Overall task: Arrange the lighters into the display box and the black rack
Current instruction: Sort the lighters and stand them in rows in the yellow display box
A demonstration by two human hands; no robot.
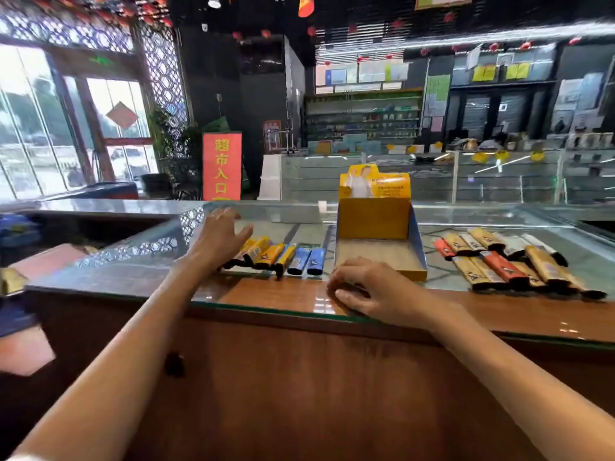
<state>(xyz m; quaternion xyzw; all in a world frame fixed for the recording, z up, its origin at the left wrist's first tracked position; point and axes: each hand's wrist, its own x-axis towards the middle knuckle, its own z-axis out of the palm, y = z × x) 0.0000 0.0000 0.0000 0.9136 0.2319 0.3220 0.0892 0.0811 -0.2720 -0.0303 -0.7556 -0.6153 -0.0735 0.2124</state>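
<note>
one display box [374, 221] stands on the counter [266, 294]; left of it six lighters [283, 256] in a row, the left hand [221, 236] spread open over their end; right, an overlapping pile [512, 261], uncountable; right hand [369, 291] curled, grip unclear

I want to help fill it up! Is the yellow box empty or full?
Empty. The yellow box shows a bare floor with nothing inside; the lighters lie out on the counter on both sides of it.
</note>
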